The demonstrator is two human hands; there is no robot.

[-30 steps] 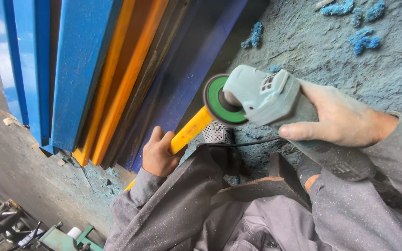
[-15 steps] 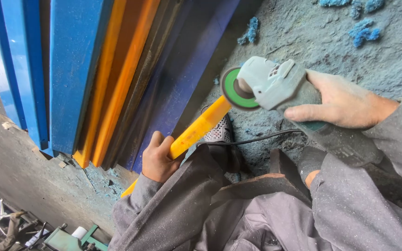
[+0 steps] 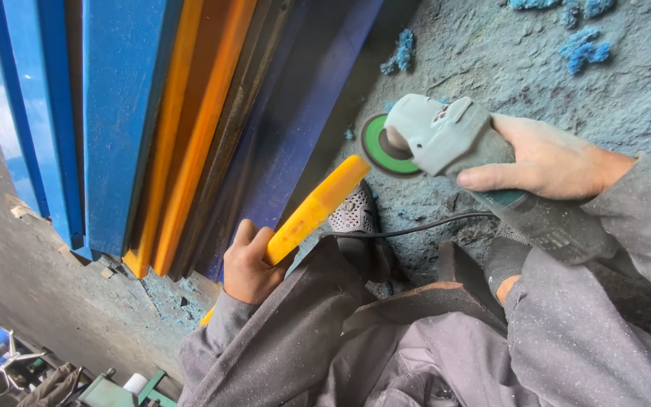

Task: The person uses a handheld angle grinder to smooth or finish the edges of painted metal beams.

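The angle grinder (image 3: 446,139), grey-bodied with a green disc (image 3: 382,145) at its head, sits over the dusty blue-grey floor (image 3: 506,53), upper right of middle. The right hand (image 3: 548,158) wraps its rear body: the fingers (image 3: 491,179) are curled along the underside and the thumb lies over the top, a firm clenched grip. A black cable (image 3: 416,226) runs from the tool's tail leftward across the floor and past a grey mesh shoe (image 3: 356,211).

Just left of the disc, and apart from it, is the tip of a yellow bar (image 3: 314,209), which slants down to the left. The left hand (image 3: 250,264) clasps the bar's lower part, fingers closed fully round it and knuckles toward the camera; a short stub of yellow shows below the wrist. Both arms wear grey sleeves (image 3: 612,226), and the grey trousers (image 3: 416,354) fill the lower right.

Further left, long painted metal profiles lean side by side: dark blue (image 3: 295,113) nearest the bar, then a dark rusty one, then orange (image 3: 197,120), then bright blue (image 3: 114,113). Their lower ends rest on the floor amid blue paint dust. Tufts of blue fluff (image 3: 582,49) lie on the floor at upper right. Small tools and a pale green item (image 3: 107,392) lie in the lower left corner, too small to identify. No label is legible from here.
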